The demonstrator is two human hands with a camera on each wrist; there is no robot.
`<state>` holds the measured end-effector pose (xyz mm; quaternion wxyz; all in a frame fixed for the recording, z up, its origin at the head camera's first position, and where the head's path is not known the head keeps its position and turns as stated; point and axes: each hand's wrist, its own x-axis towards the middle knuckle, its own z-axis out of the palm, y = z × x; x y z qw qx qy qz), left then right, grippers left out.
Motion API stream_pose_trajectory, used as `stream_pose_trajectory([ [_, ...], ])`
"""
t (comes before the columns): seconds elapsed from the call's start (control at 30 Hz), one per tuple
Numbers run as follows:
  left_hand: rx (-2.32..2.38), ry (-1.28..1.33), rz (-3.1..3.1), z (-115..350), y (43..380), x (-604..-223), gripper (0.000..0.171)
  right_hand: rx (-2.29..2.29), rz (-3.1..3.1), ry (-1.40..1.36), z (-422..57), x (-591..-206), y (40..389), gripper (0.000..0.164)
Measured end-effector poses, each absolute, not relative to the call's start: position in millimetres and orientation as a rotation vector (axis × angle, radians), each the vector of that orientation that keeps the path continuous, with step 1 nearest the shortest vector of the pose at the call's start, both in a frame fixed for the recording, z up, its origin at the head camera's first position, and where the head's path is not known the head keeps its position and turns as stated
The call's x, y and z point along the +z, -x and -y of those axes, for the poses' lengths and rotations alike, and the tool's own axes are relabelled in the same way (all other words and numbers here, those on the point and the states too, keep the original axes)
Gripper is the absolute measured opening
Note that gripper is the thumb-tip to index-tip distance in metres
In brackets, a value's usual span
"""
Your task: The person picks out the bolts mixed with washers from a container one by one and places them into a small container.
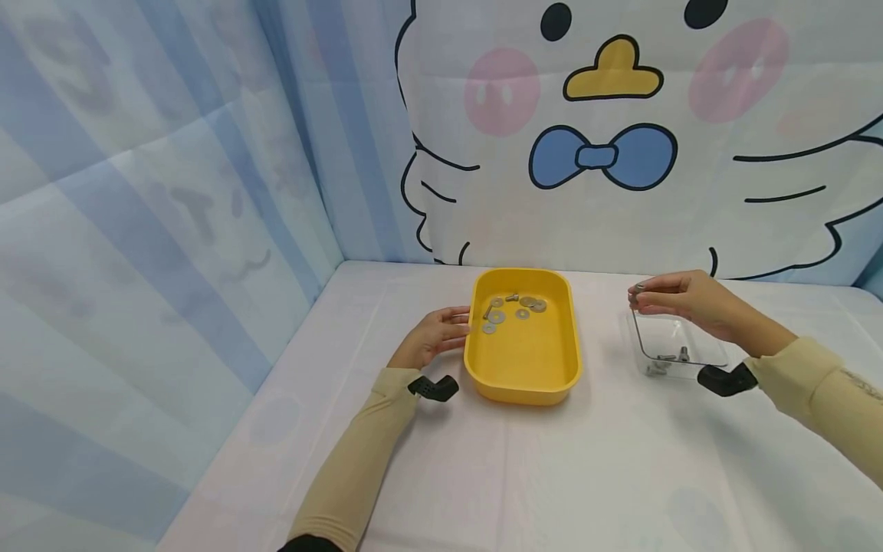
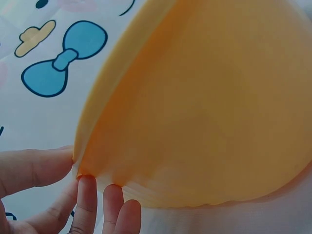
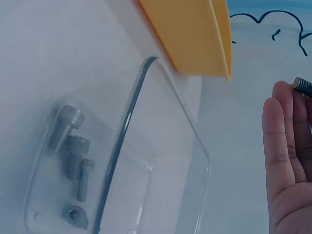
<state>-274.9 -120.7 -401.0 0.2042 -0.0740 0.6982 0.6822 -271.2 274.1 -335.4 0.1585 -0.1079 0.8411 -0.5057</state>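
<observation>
A yellow tray (image 1: 524,376) sits mid-table with several washers (image 1: 513,310) and a bolt lying at its far end. My left hand (image 1: 441,333) rests against the tray's left rim (image 2: 85,141), with the thumb (image 2: 34,168) and straight fingertips (image 2: 87,195) touching the edge. My right hand (image 1: 679,299) hovers over a clear plastic container (image 1: 679,345) and pinches a small bolt (image 1: 638,290) at its fingertips. The bolt's threaded end (image 3: 303,86) shows above the fingers (image 3: 285,156). Several bolts (image 3: 73,141) lie in the container (image 3: 161,161).
A white cloth covers the table (image 1: 483,475). Cartoon-printed curtains (image 1: 621,138) close it in at the back and on the left. The container stands a hand's width to the right of the tray.
</observation>
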Motion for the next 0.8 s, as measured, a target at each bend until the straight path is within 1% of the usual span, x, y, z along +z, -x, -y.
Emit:
stream_pose_trajectory([
  [0.33, 1.899, 0.182, -1.943, 121, 275, -401, 0.050, -1.499, -2.417, 0.319, -303, -342, 267, 0.022],
  [0.4, 1.898, 0.179, -1.942, 121, 276, -401, 0.050, -1.501, -2.422, 0.307, -308, -343, 267, 0.019],
  [0.57, 1.892, 0.176, -1.940, 121, 275, -401, 0.051, -1.463, -2.458, 0.270, -317, -347, 269, 0.018],
  [0.73, 1.903, 0.195, -1.941, 121, 274, -400, 0.051, -1.432, -2.477, 0.221, -324, -353, 272, 0.010],
  [0.8, 1.905, 0.202, -1.939, 120, 274, -400, 0.050, -1.450, -2.467, 0.207, -326, -355, 272, 0.009],
])
